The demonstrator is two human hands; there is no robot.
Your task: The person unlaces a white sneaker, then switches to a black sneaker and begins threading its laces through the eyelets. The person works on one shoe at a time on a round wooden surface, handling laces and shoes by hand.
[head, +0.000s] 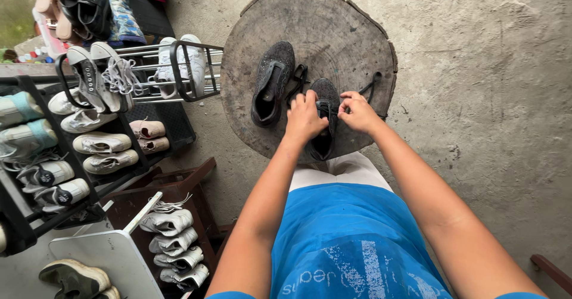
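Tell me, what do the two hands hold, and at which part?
Both the left hand and right hand grip the dark shoe at its lacing area.

No packages, labels, signs or screens show anywhere in this view.

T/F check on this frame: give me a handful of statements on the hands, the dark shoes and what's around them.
1. Both hands, left hand and right hand, are on one dark shoe. True.
2. The second dark shoe lies on the concrete floor. False: it lies on the round wooden slab.
3. A shoe rack with pale shoes stands to the left. True.
4. The person wears a red shirt. False: it is a blue shirt.
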